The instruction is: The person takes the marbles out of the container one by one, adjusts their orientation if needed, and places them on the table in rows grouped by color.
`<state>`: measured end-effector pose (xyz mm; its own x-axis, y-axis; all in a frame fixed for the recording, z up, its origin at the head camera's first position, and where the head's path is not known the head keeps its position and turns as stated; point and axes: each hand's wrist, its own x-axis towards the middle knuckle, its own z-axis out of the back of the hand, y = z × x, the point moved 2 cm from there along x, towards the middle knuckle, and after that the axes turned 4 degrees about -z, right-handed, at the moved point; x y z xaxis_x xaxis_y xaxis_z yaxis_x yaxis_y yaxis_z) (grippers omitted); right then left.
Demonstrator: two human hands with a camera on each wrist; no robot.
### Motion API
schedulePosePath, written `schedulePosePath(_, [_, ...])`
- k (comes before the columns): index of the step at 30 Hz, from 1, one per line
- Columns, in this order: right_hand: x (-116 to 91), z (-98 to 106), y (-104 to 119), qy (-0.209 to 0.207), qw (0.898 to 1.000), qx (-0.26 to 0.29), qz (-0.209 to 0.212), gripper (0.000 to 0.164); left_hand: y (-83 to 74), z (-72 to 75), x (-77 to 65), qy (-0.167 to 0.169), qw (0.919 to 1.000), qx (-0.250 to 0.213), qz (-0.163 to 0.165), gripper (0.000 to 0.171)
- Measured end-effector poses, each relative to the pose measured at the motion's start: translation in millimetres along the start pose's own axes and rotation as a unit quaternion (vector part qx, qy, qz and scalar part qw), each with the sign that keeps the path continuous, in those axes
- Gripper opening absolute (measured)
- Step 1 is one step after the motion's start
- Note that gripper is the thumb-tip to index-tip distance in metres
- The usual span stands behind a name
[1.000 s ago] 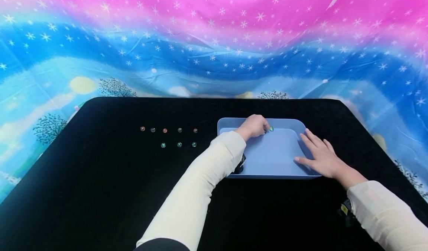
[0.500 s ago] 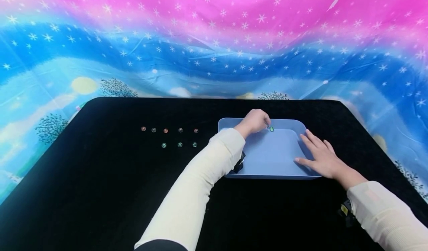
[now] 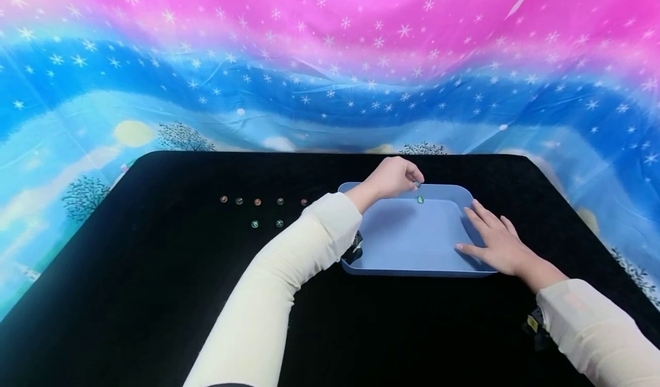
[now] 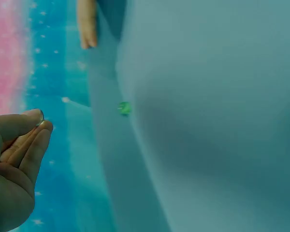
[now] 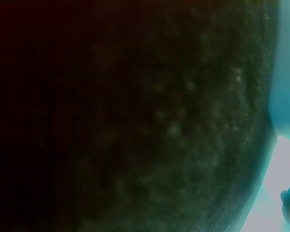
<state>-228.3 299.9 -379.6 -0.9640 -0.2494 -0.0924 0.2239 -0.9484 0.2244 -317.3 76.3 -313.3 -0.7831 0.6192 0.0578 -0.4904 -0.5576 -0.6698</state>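
My left hand [image 3: 393, 178] is above the back rim of the pale blue tray [image 3: 412, 238]. Thumb and fingertips pinch a small clear glass marble [image 4: 41, 117], which the fingers partly cover. A green glass marble [image 3: 420, 199] lies inside the tray by its back wall, just below that hand. Fingers spread, my right hand [image 3: 492, 239] rests on the tray's right side. Only a blurred bit of that hand shows at the edge of the right wrist view.
Left of the tray, several marbles lie in two rows on the black cloth [image 3: 154, 272]: orange and clear ones [image 3: 258, 202] behind, green ones [image 3: 255, 224] in front. My left sleeve [image 3: 278, 266] crosses the tray's left end. A patterned backdrop [image 3: 330, 77] hangs behind.
My left hand has risen from the tray's back wall with a marble in its fingertips. Its sleeve has shifted left and now hides one front-row green marble. The right hand has stayed put.
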Motion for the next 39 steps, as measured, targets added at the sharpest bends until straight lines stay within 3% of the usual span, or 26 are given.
schedulePosePath(9, [0.0, 0.0, -2.0, 0.004, 1.000, 0.007, 0.002, 0.088, -11.1, 21.7, -33.1, 0.014, 0.9988, -0.040, -0.024, 0.018])
schedulePosePath(18, [-4.6, -2.8, -4.1, -0.003, 1.000, 0.014, 0.014, 0.087, -13.5, 34.1, -69.8, 0.007, 0.9972, -0.058, -0.048, 0.018])
schedulePosePath(22, [-5.1, -2.8, -4.5, -0.004, 1.000, 0.013, 0.012, 0.087, -12.0, 38.1, -85.9, 0.008, 0.9950, -0.086, -0.050, 0.017])
schedulePosePath(30, [-3.1, -1.3, -3.2, -0.006, 1.000, 0.012, 0.016, 0.087, 9.0, 50.1, -114.2, -0.022, 0.9924, -0.118, -0.029, 0.017])
schedulePosePath(39, [-1.1, 1.0, -1.4, -0.005, 1.000, 0.015, 0.022, 0.085, 27.8, 61.8, -132.2, -0.053, 0.9900, -0.130, -0.016, 0.016])
